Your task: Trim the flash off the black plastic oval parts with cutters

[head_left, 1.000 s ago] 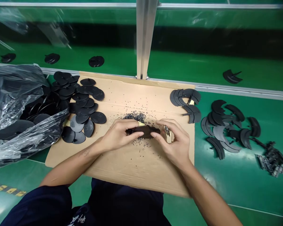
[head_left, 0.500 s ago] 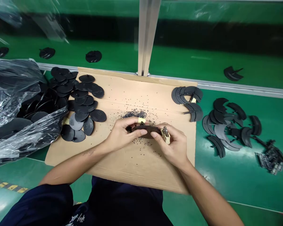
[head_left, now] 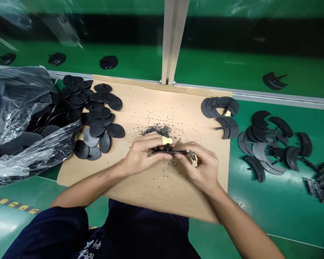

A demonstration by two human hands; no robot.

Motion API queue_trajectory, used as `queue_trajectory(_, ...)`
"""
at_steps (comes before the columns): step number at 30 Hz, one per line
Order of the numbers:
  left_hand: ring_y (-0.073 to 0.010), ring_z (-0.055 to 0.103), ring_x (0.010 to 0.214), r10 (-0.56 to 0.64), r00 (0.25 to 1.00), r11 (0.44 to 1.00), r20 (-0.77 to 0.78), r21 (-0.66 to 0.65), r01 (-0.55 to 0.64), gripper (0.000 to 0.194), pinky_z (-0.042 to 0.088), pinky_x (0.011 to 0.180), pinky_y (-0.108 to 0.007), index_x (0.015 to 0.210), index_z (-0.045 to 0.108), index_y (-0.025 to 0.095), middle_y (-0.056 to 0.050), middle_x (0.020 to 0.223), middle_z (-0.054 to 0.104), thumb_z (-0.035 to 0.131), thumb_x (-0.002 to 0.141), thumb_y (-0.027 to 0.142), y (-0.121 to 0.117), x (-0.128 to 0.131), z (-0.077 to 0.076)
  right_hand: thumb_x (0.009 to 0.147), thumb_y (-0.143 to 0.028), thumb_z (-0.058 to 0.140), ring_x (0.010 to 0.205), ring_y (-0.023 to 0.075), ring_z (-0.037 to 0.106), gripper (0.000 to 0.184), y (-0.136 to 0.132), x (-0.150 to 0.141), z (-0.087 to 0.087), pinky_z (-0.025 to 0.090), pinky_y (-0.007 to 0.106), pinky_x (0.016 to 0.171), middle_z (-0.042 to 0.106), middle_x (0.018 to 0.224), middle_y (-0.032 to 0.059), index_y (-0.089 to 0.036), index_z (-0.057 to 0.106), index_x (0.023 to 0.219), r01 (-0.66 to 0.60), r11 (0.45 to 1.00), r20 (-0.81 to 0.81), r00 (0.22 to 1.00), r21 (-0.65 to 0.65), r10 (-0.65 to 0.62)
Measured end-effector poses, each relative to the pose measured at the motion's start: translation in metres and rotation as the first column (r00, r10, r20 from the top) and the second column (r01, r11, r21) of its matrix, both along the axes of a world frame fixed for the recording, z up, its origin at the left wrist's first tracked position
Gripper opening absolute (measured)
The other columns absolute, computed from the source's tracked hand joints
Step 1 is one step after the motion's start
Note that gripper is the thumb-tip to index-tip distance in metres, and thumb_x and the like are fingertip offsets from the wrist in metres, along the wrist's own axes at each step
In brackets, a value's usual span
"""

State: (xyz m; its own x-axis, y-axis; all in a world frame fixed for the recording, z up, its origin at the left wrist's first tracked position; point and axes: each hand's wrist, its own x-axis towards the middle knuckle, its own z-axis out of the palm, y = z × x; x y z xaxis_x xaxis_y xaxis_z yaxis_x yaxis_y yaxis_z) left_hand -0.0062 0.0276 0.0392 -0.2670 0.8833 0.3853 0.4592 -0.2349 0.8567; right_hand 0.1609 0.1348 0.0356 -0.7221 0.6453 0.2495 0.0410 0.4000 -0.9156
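Over the middle of a flattened cardboard sheet (head_left: 162, 104), the left hand (head_left: 143, 153) has its fingers clamped on a thin black plastic disc (head_left: 169, 152), seen edge-on, with a yellow finger cot (head_left: 166, 140) on one finger. The right hand (head_left: 201, 167) pinches a small cream-handled metal tool (head_left: 191, 157) at the disc's end, fingers together. Black plastic crumbs (head_left: 156, 130) lie just behind, black discs (head_left: 102, 118) to the left, crescent pieces (head_left: 267, 140) to the right.

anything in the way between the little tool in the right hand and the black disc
Nothing visible stands between them. The small tool with the cream grip, in the right hand, sits at the end of the black plastic disc, seen edge-on in the left hand. Whether they actually touch is hard to see.
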Motion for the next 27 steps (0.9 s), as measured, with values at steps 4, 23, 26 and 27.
queue_trajectory(4, -0.0155, 0.068, 0.085, -0.027, 0.998, 0.998, -0.05, 0.052, 0.03, 0.024, 0.056, 0.075, -0.03, 0.113, 0.073, 0.023, -0.006, 0.098, 0.078, 0.071, 0.091, 0.03, -0.0005, -0.0015, 0.003, 0.087, -0.02, 0.071, 0.082, 0.0186, 0.071, 0.007, -0.001, 0.0013, -0.0025, 0.058, 0.033, 0.075, 0.076, 0.09, 0.0042, -0.023, 0.072, 0.093, -0.028, 0.997, -0.059, 0.998, 0.073, 0.032)
queue_trajectory(23, -0.0151, 0.068, 0.084, -0.041, 0.987, 0.987, -0.155, 0.15, 0.065, 0.026, 0.058, 0.075, -0.032, 0.119, 0.07, 0.018, -0.007, 0.095, 0.078, 0.067, 0.094, 0.027, -0.0023, -0.0029, 0.0032, 0.087, -0.011, 0.068, 0.08, 0.0177, 0.071, 0.015, -0.0012, 0.0007, -0.0068, 0.058, 0.031, 0.07, 0.074, 0.089, 0.0042, -0.022, 0.069, 0.097, -0.044, 0.982, -0.11, 0.992, 0.183, 0.065)
queue_trajectory(26, -0.014, 0.067, 0.076, -0.04, 0.985, 0.983, -0.166, 0.168, 0.068, 0.024, 0.058, 0.071, -0.03, 0.115, 0.072, 0.02, -0.004, 0.086, 0.077, 0.07, 0.092, 0.028, -0.0025, -0.0039, 0.0052, 0.087, -0.011, 0.067, 0.079, 0.0173, 0.071, 0.016, -0.0018, 0.0009, -0.0081, 0.058, 0.031, 0.069, 0.075, 0.091, 0.0043, -0.023, 0.069, 0.098, -0.052, 0.98, -0.114, 0.991, 0.191, 0.075)
queue_trajectory(27, -0.0136, 0.067, 0.074, -0.03, 0.985, 0.982, -0.167, 0.18, 0.06, 0.024, 0.057, 0.069, -0.03, 0.114, 0.072, 0.02, -0.004, 0.085, 0.077, 0.071, 0.091, 0.028, -0.0026, -0.0038, 0.006, 0.087, -0.011, 0.067, 0.079, 0.0172, 0.071, 0.016, -0.0022, 0.0008, -0.0083, 0.058, 0.03, 0.068, 0.075, 0.09, 0.0042, -0.023, 0.07, 0.098, -0.059, 0.981, -0.119, 0.99, 0.183, 0.081)
